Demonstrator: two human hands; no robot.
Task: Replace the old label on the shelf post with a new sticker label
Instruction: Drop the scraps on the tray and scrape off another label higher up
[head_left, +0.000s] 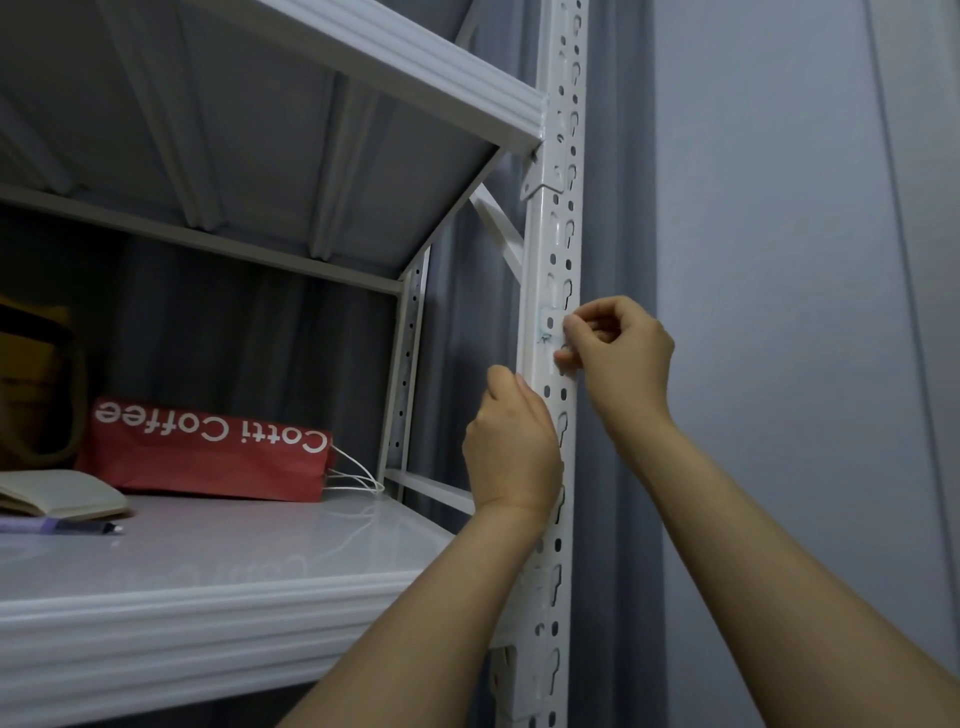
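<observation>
Peeling the old label (546, 326) off the shelf post (551, 244)
Right hand (621, 358) fingers pinch its edge; left hand (511, 447) grips the post below (likely steadying it). Best pulled slowly, flat along the metal.

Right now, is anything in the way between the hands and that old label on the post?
Nothing visible does. The right hand pinches the old label at its right edge; the left hand holds the shelf post just below.

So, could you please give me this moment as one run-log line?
right hand: pinches edge of label | left hand: grips shelf post below | label: on post face, not yet off
</observation>
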